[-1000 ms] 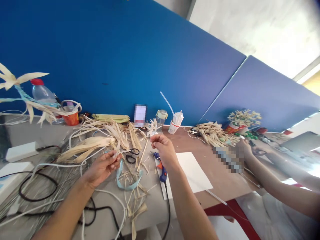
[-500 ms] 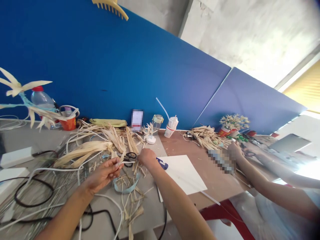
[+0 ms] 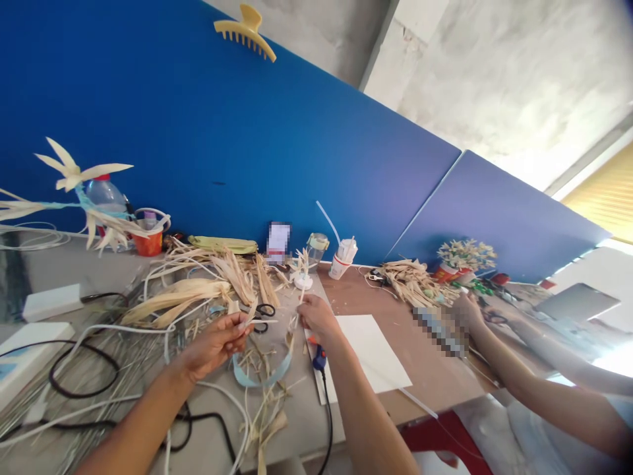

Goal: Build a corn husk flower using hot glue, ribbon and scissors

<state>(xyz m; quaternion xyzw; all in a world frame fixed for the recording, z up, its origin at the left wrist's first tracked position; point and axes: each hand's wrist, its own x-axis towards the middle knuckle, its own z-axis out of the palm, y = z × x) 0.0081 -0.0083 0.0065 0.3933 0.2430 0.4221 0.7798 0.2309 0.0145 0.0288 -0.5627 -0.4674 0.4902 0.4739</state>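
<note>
My left hand [image 3: 217, 343] hovers over the table with its fingers pinched on a thin pale strip [image 3: 264, 321] that points right. My right hand [image 3: 318, 316] is closed on a narrow dried-leaf strip [image 3: 299, 301] that rises from its fingers. Between and below the hands lie black scissors [image 3: 263, 311], a curl of light-blue ribbon [image 3: 262, 375] and scattered dry husk scraps [image 3: 267, 402]. A blue glue gun [image 3: 319, 357] lies just under my right wrist, its cable running off the table edge.
A heap of dried husks [image 3: 198, 284] covers the left centre. White paper [image 3: 373, 353] lies to the right. Cups [image 3: 342, 257], a jar [image 3: 316, 247] and a bottle [image 3: 103, 198] stand along the blue partition [image 3: 247, 145]. Black and white cables [image 3: 84, 376] sprawl left. Another person's arm [image 3: 524, 382] works at the right.
My right hand dropped from a raised position to near the scissors, then shifted right, now holding a leaf strip. My left hand stayed roughly in place. The view tilted upward.
</note>
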